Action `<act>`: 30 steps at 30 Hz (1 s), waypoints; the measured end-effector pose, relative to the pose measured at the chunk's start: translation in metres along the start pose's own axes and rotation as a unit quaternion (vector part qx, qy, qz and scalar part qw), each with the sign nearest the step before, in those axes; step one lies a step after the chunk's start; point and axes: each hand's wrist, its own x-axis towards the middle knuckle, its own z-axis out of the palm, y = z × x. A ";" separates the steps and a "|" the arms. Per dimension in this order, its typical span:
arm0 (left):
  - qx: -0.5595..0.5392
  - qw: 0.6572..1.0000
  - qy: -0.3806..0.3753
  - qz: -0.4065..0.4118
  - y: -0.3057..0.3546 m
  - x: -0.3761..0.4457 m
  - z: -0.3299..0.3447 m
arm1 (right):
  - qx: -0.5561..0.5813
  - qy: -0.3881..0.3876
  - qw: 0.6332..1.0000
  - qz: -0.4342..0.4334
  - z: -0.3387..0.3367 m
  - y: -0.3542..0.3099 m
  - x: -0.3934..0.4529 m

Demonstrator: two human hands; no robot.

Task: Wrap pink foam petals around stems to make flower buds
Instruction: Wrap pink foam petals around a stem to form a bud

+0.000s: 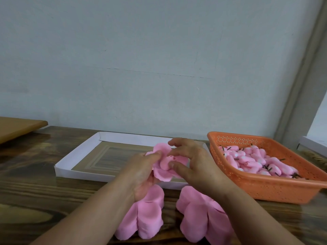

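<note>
Dark wooden surface; left hand and right hand curl fingers round a soft pink foam petal piece; orange plastic basket of buds nearby.

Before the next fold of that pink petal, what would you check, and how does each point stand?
1. Left hand grips the pink foam petal piece: ok.
2. Right hand pinches the same piece: ok.
3. Stem seated inside the petals: cannot tell, hidden by fingers.
4. Spare flat pink foam petal sheets lie on the wooden table, near the hands: ok.
5. Orange plastic basket holding wrapped pink buds stands to the right: ok.
6. White cardboard tray sits behind the hands: ok.
</note>
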 end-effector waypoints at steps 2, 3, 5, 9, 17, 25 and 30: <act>0.020 1.000 -0.004 0.008 -0.002 -0.002 0.001 | -0.011 0.004 1.000 -0.003 0.001 0.001 0.000; 0.033 0.999 -0.007 0.012 -0.002 -0.003 0.001 | -0.014 0.006 1.000 -0.002 0.002 0.002 0.000; 0.058 0.998 -0.013 0.020 -0.003 -0.004 0.001 | -0.017 0.008 1.000 -0.004 0.005 0.003 -0.001; 0.085 0.996 -0.022 0.035 -0.003 -0.006 0.000 | 0.007 0.014 1.000 -0.012 0.008 0.003 -0.001; 0.086 0.994 -0.029 0.053 -0.003 -0.007 0.003 | 0.099 0.011 0.994 0.039 0.004 0.005 -0.001; 0.092 0.992 -0.060 0.057 0.000 -0.006 -0.001 | 0.126 0.019 0.989 0.073 0.003 0.004 -0.002; 0.105 0.991 -0.060 0.061 0.000 -0.007 -0.001 | 0.101 -0.004 0.993 0.066 0.002 0.004 -0.001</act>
